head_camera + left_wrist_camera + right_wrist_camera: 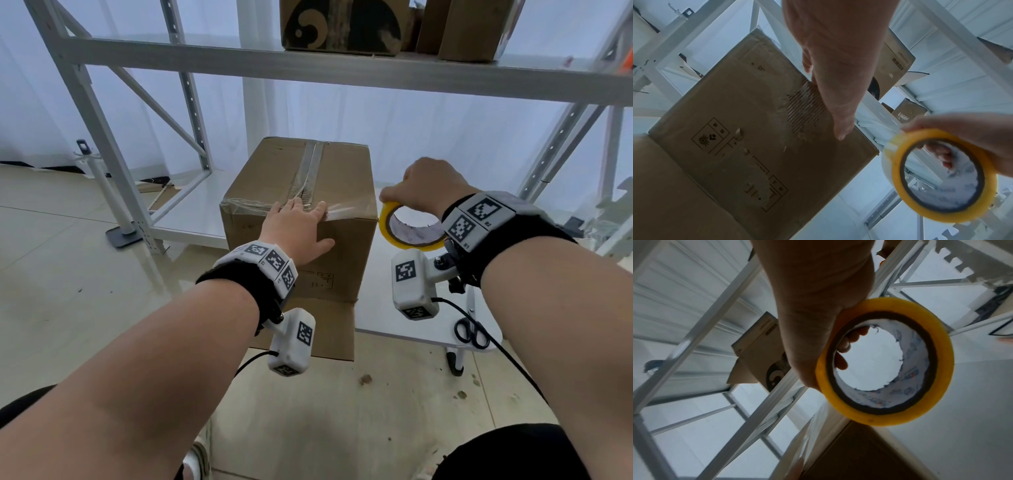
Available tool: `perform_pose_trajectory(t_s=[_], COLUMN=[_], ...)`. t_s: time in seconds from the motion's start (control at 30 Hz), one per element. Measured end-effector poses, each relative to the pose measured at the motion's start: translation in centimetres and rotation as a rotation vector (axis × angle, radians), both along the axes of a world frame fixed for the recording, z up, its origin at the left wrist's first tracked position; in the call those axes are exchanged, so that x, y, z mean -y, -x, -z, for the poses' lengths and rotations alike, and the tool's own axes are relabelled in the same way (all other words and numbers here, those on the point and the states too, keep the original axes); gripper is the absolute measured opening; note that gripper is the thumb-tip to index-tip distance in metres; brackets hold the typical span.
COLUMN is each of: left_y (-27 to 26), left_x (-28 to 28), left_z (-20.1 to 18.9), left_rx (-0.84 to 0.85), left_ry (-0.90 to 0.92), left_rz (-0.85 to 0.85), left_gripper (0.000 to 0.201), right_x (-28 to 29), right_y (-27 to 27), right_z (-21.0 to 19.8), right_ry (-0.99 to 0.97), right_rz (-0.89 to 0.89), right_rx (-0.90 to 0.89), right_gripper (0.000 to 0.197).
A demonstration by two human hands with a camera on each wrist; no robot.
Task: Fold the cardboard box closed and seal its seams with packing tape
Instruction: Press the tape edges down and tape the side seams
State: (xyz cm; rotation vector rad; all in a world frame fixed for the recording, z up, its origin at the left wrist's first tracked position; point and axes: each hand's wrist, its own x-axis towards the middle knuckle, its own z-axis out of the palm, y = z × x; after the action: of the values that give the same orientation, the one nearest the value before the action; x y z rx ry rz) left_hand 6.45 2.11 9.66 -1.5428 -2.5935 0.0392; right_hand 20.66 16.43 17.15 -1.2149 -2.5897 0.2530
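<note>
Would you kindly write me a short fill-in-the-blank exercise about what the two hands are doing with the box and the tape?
1. The right hand grips a ____ roll of tape.
2. The left hand presses flat on the front top edge of the ____.
3. A clear strip of tape runs from the roll to the box's ____ face.
4. A pair of ____ lies on the white table.

Missing words: yellow; box; top; scissors

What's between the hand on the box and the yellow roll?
A strip of clear tape stretches from under the left hand along the box edge to the tape roll held by the right hand; the head view shows it.
</note>
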Motion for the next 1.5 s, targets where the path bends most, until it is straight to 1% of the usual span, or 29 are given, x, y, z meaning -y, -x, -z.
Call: perform_pose_trajectory(t_s=[0.07, 0.13, 0.3, 0.4, 0.5, 0.6, 0.67, 0.83, 0.93, 1.03, 1.17, 1.3, 1.4, 1.5], left_y=[-0.1, -0.2, -0.6, -1.4, -2.4, -2.9, -2.8, -1.9, -1.2, -1.2, -1.7, -2.2, -2.5, -2.9], left_x=[0.0, 0.0, -0.2, -0.7, -1.4, -1.7, -1.7, -0.7, 0.0, -0.1, -0.9, -1.2, -1.6, -2.3], left_z=[0.0, 0.1, -0.5, -1.2, -1.8, -1.7, -1.3, 0.6, 1.4, 1.3, 0.9, 0.6, 0.5, 0.4], left_rx=[0.002, 0.002, -0.025, -0.032, -0.045, -0.031, -0.025, -0.055, 0.023, 0.046, 0.035, -0.009, -0.025, -0.008], left_ry=[-0.006, -0.006, 0.028, 0.097, 0.162, 0.166, 0.103, -0.186, -0.327, -0.358, -0.332, -0.243, -0.186, -0.117], left_rz=[-0.003, -0.007, -0.036, -0.064, -0.071, -0.1, -0.081, 0.151, 0.167, 0.164, 0.132, 0.107, 0.091, 0.057], left_gripper=[0.078, 0.078, 0.075, 0.077, 0.08, 0.081, 0.079, 0.069, 0.058, 0.054, 0.053, 0.061, 0.066, 0.073], right_x=[-0.3, -0.4, -0.6, -0.5, -0.1, 0.5, 0.6, 0.5, 0.5, 0.4, -0.2, -0.5, -0.3, 0.0], right_y=[-0.6, -0.8, -0.1, 0.1, 0.4, 0.7, 0.5, -0.6, -0.9, -1.1, -1.6, -2.2, -2.2, -1.7], right_z=[0.7, 1.1, 0.4, 0.0, -0.6, -1.0, -0.9, -0.3, -0.1, -0.1, 0.0, 0.8, 0.9, 0.9], right_ry=[0.028, 0.048, 0.004, 0.006, 0.033, 0.036, 0.017, 0.061, 0.139, 0.169, 0.242, 0.26, 0.225, 0.135], right_rz=[0.019, 0.023, 0.014, 0.004, -0.009, -0.028, -0.041, -0.031, -0.007, -0.02, -0.012, -0.002, -0.018, -0.042], right_rx=[0.03, 0.019, 0.036, 0.05, -0.034, -0.139, -0.178, -0.262, -0.34, -0.404, -0.451, -0.495, -0.523, -0.502], right_gripper=[0.04, 0.042, 0.046, 0.044, 0.04, 0.034, 0.03, 0.032, 0.025, 0.025, 0.027, 0.031, 0.034, 0.035])
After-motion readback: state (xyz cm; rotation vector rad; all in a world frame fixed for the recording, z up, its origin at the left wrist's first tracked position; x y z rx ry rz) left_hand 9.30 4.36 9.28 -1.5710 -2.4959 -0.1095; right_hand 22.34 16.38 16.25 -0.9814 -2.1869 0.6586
